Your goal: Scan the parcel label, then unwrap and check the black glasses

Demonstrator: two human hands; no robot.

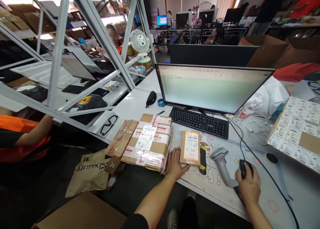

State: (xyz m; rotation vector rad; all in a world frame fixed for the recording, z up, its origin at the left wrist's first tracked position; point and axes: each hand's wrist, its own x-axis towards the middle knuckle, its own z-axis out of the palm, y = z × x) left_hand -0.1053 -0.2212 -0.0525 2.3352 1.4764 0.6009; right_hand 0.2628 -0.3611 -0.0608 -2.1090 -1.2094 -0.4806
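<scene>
Right grip (250,184) on one mouse (243,167); left grip (174,164) between two parcels (147,140) (labelled).

"beauty" reads in black on the bag (91,175), the mark before it unclear. An exclamation mark stands on the mat (212,179) after blurred lettering. The large parcel (132,142) bears a barcoded label (145,136) and red-printed tape (143,159), the small parcel (183,145) an orange-edged slip (192,147); their print, and the screen's (207,89), is too fine to read.
</scene>
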